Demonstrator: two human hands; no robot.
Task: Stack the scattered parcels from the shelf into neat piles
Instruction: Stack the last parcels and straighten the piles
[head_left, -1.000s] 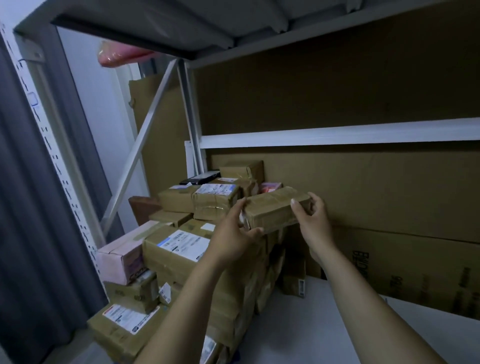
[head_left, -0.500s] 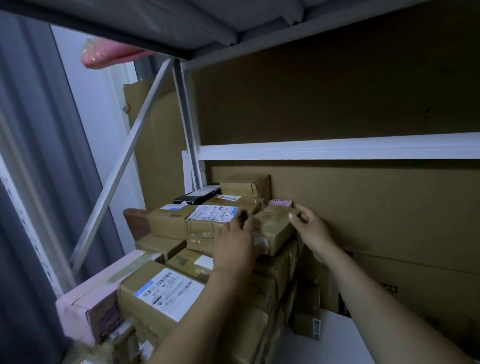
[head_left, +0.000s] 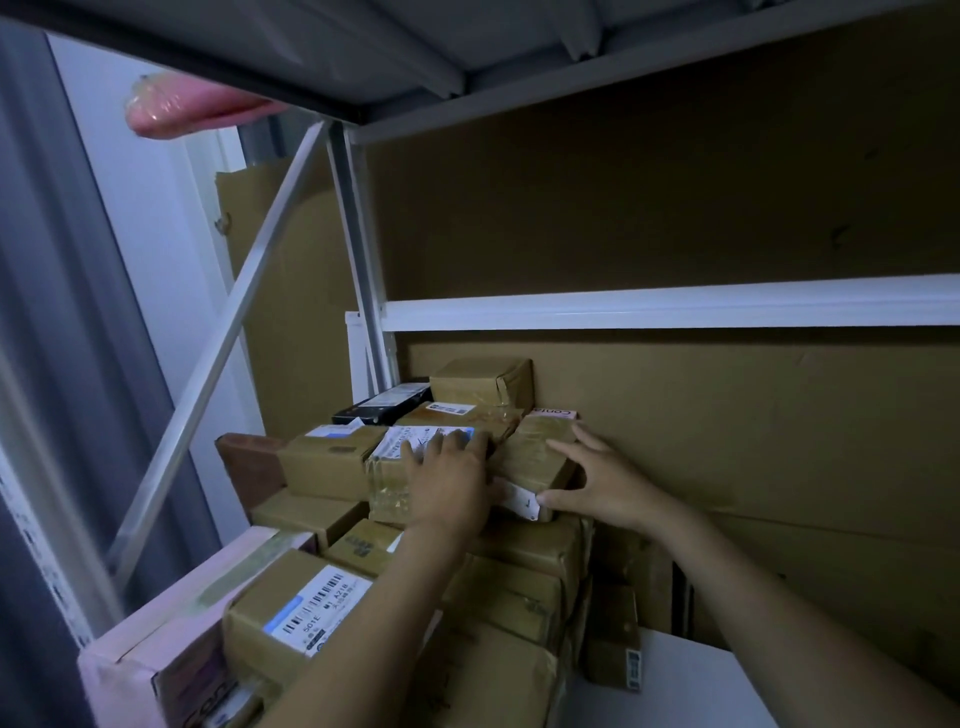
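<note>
A brown taped parcel (head_left: 535, 460) lies on top of the stack of cardboard parcels (head_left: 519, 561) at the left end of the shelf. My left hand (head_left: 452, 483) rests flat over its left edge and over the labelled parcel (head_left: 410, 441) beside it, fingers straight. My right hand (head_left: 602, 480) is spread against the parcel's right side, thumb at its front corner and fingers along its far edge. More parcels (head_left: 480, 379) sit behind, against the cardboard back wall.
A pink box (head_left: 156, 623) and a labelled brown box (head_left: 291, 608) stand at the front left. A small upright box (head_left: 613, 639) stands on the white shelf board (head_left: 701, 686) to the right. A diagonal metal brace (head_left: 218, 332) and the upper shelf (head_left: 467, 47) close in overhead.
The brown parcel came down from the air onto the top of the stack. Both hands loosened from gripping it to lying flat against it. The camera moved closer and lower.
</note>
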